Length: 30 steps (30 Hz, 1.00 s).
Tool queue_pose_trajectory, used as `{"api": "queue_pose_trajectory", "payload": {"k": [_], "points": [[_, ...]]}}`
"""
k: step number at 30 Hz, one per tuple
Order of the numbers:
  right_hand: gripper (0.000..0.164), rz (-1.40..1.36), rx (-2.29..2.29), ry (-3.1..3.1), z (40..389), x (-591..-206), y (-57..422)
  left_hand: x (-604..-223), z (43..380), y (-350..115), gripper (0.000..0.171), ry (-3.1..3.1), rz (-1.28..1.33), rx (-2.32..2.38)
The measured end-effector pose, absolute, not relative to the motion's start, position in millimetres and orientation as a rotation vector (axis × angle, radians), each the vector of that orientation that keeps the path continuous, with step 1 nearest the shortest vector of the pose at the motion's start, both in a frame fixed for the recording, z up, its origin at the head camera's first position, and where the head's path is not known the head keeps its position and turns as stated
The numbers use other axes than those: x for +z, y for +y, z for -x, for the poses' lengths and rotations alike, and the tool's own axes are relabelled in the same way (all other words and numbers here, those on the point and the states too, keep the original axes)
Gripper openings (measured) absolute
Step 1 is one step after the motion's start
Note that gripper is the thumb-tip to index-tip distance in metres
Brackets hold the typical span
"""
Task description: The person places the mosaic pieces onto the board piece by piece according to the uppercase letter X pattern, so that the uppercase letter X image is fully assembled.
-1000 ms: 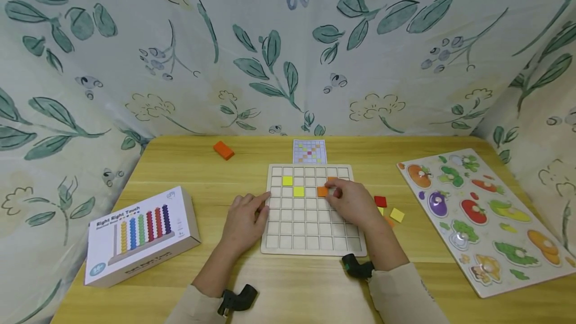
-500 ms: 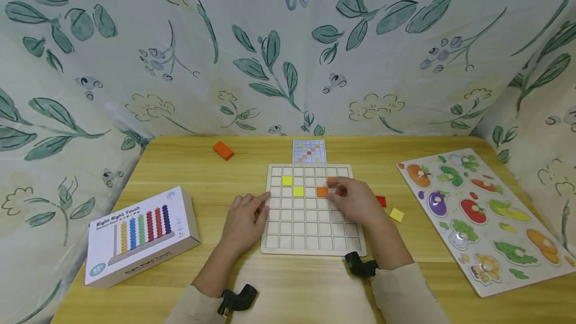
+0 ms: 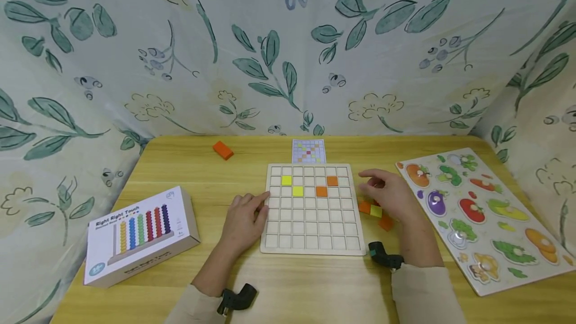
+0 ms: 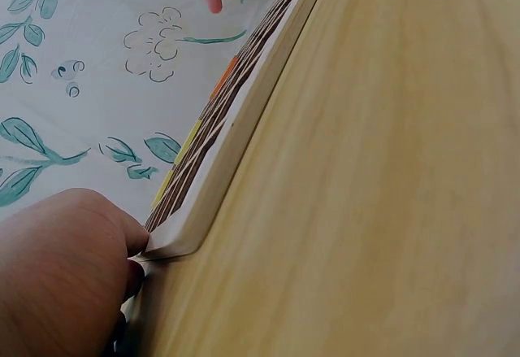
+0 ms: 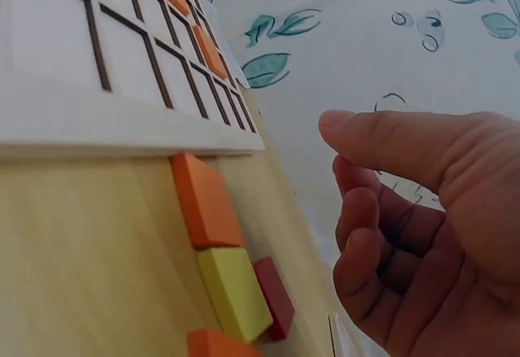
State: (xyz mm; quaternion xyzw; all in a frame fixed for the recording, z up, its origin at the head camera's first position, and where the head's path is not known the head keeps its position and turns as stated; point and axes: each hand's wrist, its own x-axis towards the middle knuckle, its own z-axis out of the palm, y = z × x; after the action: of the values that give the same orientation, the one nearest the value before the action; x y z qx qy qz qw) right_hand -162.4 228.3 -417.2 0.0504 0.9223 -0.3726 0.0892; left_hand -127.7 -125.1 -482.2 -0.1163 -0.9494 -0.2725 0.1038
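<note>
A wooden grid board (image 3: 297, 229) lies in the middle of the table. Two yellow tiles (image 3: 298, 191) and two orange tiles (image 3: 332, 181) sit in its upper cells. My left hand (image 3: 244, 221) rests by the board's left side, index fingertip at the edge; the left wrist view has this hand (image 4: 69, 267) at the board's corner. Over the loose tiles right of the board is my right hand (image 3: 388, 196), its fingers loosely bent and nothing between them. Beneath it in the right wrist view lie an orange tile (image 5: 207, 201), a yellow tile (image 5: 236, 293) and a partly hidden red tile (image 5: 275, 298).
A small pattern card (image 3: 308, 151) lies behind the board. An orange block (image 3: 223, 150) is at the back left. A white bead-toy box (image 3: 141, 234) stands at the left, and a vegetable puzzle board (image 3: 486, 219) lies at the right. A patterned cloth (image 3: 288, 64) hangs behind the table.
My right hand has let go of the orange tile in the upper right cells and moved right, off the board to above the loose tiles. My left hand has stayed in place.
</note>
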Motion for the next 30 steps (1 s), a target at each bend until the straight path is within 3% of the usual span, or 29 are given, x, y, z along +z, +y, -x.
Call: {"api": "queue_pose_trajectory", "payload": {"k": [14, 30], "points": [[0.036, -0.148, -0.986, 2.612, 154, -423, 278, -482, 127, -125, 0.036, -2.789, 0.344, -0.809], [0.042, -0.202, -1.002, 2.617, 162, -432, 269, -484, 126, -124, 0.035, -2.778, 0.334, -0.812]]}}
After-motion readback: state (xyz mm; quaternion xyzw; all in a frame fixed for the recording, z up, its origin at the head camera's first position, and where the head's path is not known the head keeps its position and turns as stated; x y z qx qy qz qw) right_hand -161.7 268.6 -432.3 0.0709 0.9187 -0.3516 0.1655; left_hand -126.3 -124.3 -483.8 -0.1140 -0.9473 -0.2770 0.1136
